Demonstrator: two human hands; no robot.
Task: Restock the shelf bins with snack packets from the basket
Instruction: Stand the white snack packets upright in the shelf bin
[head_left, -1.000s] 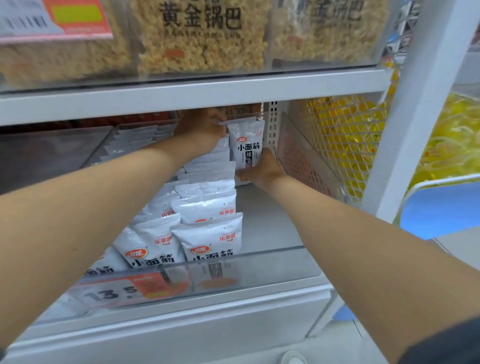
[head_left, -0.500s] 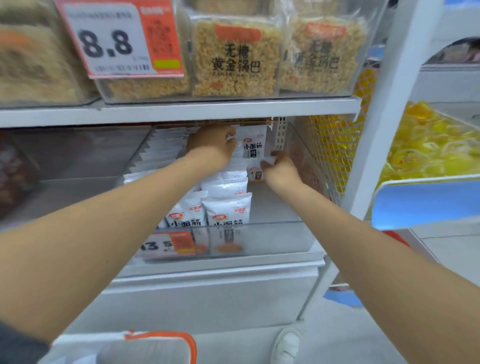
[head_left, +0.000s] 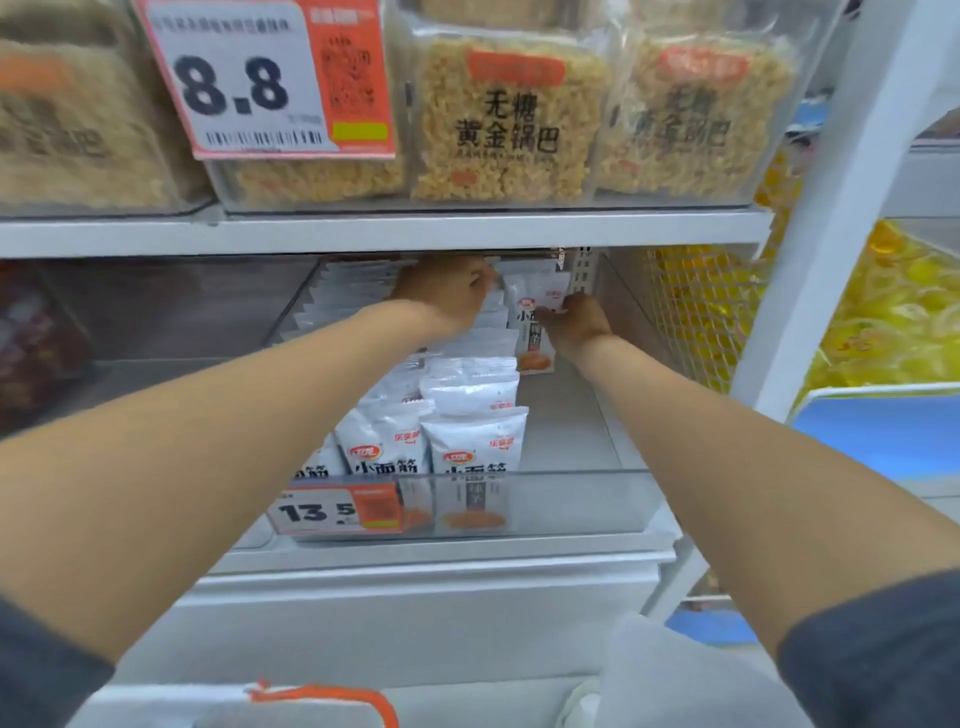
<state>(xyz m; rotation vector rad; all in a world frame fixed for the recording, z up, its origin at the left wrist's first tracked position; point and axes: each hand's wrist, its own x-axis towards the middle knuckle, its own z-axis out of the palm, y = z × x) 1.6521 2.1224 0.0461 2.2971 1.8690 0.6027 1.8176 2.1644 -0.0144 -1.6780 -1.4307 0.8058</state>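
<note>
Two hands reach deep into the clear bin. I see the right hand pinching an upright white packet at the bin's 12 o'clock end. The left hand, at the packet's 9 o'clock, lies on the packet row; its fingers are hidden, so I cannot tell its grip.

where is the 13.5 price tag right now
In the head view, the 13.5 price tag sits at the left end of the front wall of the clear bin, just in front of the white packets.
</note>
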